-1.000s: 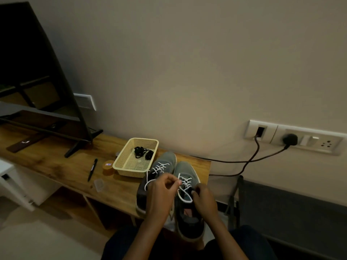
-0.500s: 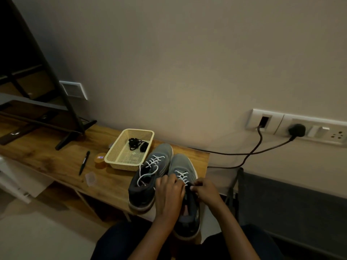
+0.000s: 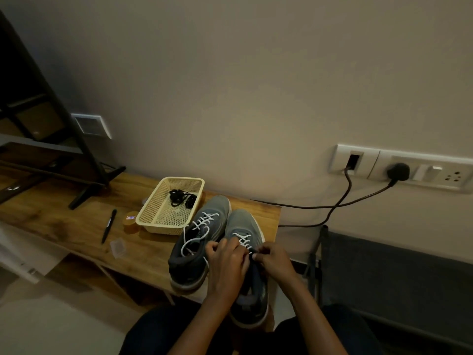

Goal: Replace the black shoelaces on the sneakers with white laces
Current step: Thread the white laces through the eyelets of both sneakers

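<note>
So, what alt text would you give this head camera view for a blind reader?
A person's left hand and right hand pinch the white lace on the right sneaker, beside the left sneaker on a wooden bench. A cream basket holds black laces; a pen lies further left.

At lower centre there are two sneakers (image 3: 186, 267) (image 3: 240, 224), two white laces (image 3: 204, 220) (image 3: 244, 239), one per shoe, and two hands, the left hand (image 3: 227, 267) and the right hand (image 3: 277, 262). Left of them are one basket (image 3: 146, 219) with two bundles of black laces (image 3: 176, 195) (image 3: 190, 201), one pen (image 3: 108, 225), one tape roll (image 3: 130, 222) and one clear case (image 3: 118, 245). At right, two cables (image 3: 348, 183) (image 3: 294, 206) and one plug (image 3: 398, 171); at upper left, one TV (image 3: 25, 98).
</note>
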Demonstrator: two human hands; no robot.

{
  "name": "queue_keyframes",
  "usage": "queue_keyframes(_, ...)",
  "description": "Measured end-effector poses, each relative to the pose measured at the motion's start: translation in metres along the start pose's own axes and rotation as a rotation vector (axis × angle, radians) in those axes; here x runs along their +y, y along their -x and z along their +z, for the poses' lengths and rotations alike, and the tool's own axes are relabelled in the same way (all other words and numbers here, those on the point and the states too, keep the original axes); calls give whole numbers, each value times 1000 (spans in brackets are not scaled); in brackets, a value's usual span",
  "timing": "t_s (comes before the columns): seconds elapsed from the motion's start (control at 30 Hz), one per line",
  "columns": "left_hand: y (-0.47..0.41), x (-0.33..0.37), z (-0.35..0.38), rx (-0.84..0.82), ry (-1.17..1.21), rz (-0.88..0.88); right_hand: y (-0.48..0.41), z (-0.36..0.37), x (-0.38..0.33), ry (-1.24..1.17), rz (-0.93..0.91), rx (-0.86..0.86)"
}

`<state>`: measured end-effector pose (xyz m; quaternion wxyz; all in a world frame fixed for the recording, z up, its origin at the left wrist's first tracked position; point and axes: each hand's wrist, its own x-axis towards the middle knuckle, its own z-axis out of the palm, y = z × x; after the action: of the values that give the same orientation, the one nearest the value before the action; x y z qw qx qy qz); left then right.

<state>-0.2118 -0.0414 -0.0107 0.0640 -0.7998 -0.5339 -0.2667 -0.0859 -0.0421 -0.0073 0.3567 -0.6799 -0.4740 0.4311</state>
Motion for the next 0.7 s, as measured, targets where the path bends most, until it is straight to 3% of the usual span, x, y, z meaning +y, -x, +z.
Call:
queue_keyframes(0.4, 0, -1, 4, -17, -11, 12, 8, -3, -4, -86, 0, -24)
queue_keyframes(0.7, 1, 0, 10, -16, 37, 3, 4, 4, 5, 115, -113, 70)
